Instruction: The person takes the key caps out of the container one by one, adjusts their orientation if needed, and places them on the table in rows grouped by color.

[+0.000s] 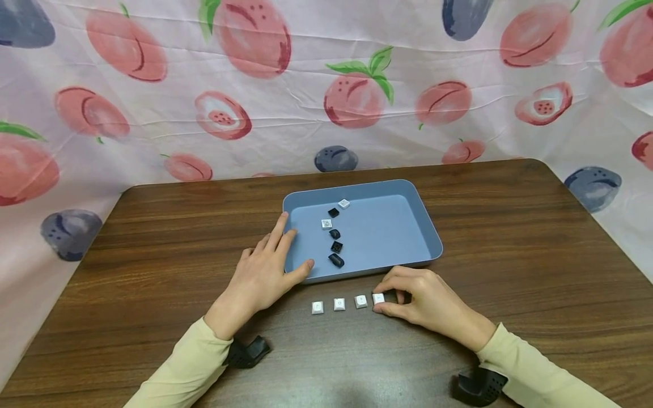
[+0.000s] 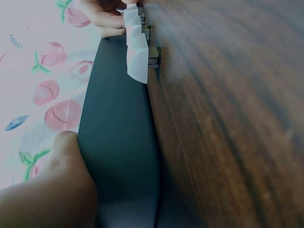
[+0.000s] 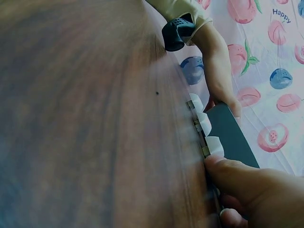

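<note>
My right hand (image 1: 425, 294) pinches a white keycap (image 1: 378, 298) between thumb and fingers, at the right end of a row on the table. To its left in that row stand three more white keycaps (image 1: 339, 304), tops up, with small dark and yellowish parts below the caps in both wrist views. My left hand (image 1: 262, 277) lies with spread fingers over the left edge of the blue tray (image 1: 385, 226), its thumb across the near left corner. In the left wrist view the tray's dark outer wall (image 2: 118, 133) runs beside the left thumb (image 2: 66, 156).
Inside the tray, a loose column holds white keycaps (image 1: 326, 224) and several black pieces (image 1: 336, 247), some tipped over. The tray stands on a dark wooden table (image 1: 204, 226). A fruit-print cloth (image 1: 285, 113) hangs behind. Black straps (image 1: 247, 352) circle both wrists.
</note>
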Available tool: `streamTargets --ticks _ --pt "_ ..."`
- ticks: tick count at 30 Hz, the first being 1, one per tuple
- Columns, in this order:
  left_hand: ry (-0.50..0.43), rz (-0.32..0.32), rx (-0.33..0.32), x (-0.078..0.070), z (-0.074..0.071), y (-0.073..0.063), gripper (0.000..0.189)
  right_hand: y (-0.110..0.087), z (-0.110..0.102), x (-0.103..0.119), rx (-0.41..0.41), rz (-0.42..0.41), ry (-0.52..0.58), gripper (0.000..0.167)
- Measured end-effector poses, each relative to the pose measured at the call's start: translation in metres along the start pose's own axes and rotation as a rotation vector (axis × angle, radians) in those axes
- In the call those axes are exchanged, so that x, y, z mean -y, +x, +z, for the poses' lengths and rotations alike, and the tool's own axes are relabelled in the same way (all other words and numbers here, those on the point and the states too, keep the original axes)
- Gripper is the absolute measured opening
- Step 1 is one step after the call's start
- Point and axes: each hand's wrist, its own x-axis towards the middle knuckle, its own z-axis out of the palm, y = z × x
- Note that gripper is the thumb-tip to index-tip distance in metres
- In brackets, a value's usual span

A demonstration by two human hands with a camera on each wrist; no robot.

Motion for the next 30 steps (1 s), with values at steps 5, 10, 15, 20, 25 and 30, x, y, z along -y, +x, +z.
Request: streamTargets --ticks 5,10,15,20,25,30 --pt "-0.004 0.006 -0.006 -0.001 0.001 0.000 0.079 -0.001 -0.001 0.002 -0.027 -0.010 -0.017 0.021" --pt "-0.003 0.008 -0.002 -0.001 0.000 0.000 0.079 0.005 -0.002 -0.002 -0.211 -0.140 0.015 0.009" --pt "0.000 0.009 0.002 0.000 -0.002 -0.001 0.079 0.019 -0.007 -0.009 -0.354 -0.186 -0.027 0.020" --pt "-0.005 0.009 0.004 0.001 0.000 -0.001 0.080 0.031 -0.012 -0.015 -0.381 -0.115 -0.081 0.010" --pt "-0.002 0.007 0.011 0.001 0.000 -0.001 0.081 0.044 -0.014 -0.022 -0.293 0.025 -0.120 0.006" --pt "0.000 0.009 0.018 0.002 -0.002 0.000 0.082 0.057 -0.016 -0.028 -0.181 0.124 -0.154 0.009"
